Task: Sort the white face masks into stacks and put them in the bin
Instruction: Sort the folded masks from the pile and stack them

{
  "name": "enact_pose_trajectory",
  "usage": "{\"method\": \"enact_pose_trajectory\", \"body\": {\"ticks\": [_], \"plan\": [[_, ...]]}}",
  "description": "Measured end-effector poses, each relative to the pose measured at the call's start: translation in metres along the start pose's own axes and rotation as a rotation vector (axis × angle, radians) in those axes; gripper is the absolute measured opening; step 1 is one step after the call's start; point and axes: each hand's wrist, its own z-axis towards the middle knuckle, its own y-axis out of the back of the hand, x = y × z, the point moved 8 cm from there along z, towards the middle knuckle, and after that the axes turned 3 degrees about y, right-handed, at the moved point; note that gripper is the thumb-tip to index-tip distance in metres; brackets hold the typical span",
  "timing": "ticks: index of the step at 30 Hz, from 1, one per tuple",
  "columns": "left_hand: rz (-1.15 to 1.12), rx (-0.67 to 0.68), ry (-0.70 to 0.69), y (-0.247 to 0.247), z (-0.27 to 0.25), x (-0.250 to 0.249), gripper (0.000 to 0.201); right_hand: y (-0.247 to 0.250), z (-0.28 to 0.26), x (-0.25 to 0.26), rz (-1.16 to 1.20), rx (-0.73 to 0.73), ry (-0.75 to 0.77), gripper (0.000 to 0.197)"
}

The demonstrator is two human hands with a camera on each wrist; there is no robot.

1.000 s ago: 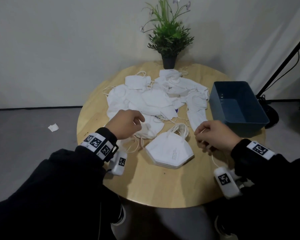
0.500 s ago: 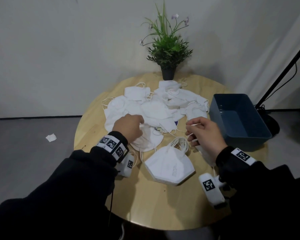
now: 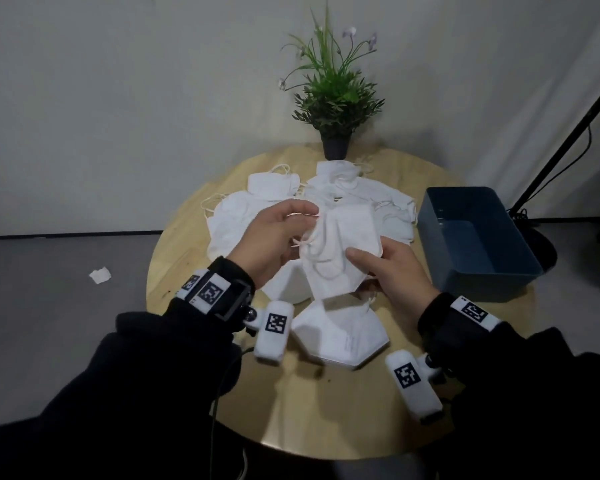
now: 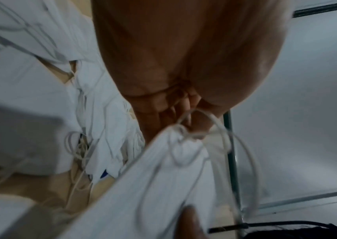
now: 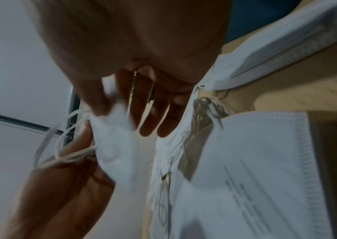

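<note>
Both hands hold one folded white mask [image 3: 340, 251] up above the table. My left hand [image 3: 274, 237] pinches its ear loops and left end [image 4: 183, 129]. My right hand [image 3: 388, 268] holds its right side, thumb on top and fingers [image 5: 149, 116] behind. Below it, near the table's front, lies a neat stack of masks [image 3: 340, 337]. A loose pile of white masks [image 3: 264, 202] covers the table's middle and back. The blue bin [image 3: 478, 244] stands at the right, with nothing visible inside.
A potted plant [image 3: 333, 98] stands at the back edge of the round wooden table [image 3: 326, 410]. A black stand pole [image 3: 568, 143] leans at the right. A scrap of paper [image 3: 99, 275] lies on the floor at the left.
Both hands have risen from the table and now hold one mask between them above the stack. The head view has shifted lower.
</note>
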Motion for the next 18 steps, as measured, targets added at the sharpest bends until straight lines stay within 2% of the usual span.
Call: {"method": "enact_pose_trajectory", "body": {"ticks": [2, 3, 5, 6, 7, 8, 9, 11, 13, 15, 18], "plan": [[0.056, -0.021, 0.004, 0.01, 0.006, 0.0, 0.023, 0.009, 0.002, -0.002, -0.037, -0.073, -0.01, 0.007], [0.221, -0.067, -0.019, 0.021, 0.012, 0.001, 0.031, 0.014, 0.003, -0.005, -0.02, -0.107, -0.04, 0.008], [0.809, -0.139, -0.082, 0.044, 0.024, 0.011, 0.032, 0.024, 0.004, -0.009, 0.036, -0.162, -0.101, 0.008], [1.093, -0.124, -0.047, 0.05, 0.03, 0.023, 0.025, 0.028, 0.004, -0.009, 0.052, -0.177, -0.117, 0.008], [1.302, -0.084, 0.043, 0.057, 0.033, 0.041, 0.027, 0.03, 0.004, -0.01, 0.066, -0.182, -0.127, 0.008], [1.433, -0.026, 0.131, 0.061, 0.036, 0.059, 0.041, 0.032, 0.003, -0.011, 0.081, -0.183, -0.137, 0.009], [1.498, 0.028, 0.176, 0.06, 0.036, 0.072, 0.056, 0.033, 0.002, -0.012, 0.095, -0.18, -0.15, 0.009], [1.527, 0.048, 0.164, 0.055, 0.036, 0.079, 0.08, 0.033, 0.002, -0.016, 0.124, -0.163, -0.184, 0.01], [1.533, 0.038, 0.186, 0.053, 0.039, 0.08, 0.092, 0.034, 0.002, -0.019, 0.167, -0.147, -0.217, 0.014], [1.555, 0.042, 0.25, 0.053, 0.038, 0.08, 0.08, 0.033, 0.004, -0.021, 0.191, -0.125, -0.233, 0.019], [1.553, -0.023, 0.201, 0.053, 0.037, 0.064, 0.035, 0.034, 0.004, -0.023, 0.201, -0.11, -0.25, 0.026]]}}
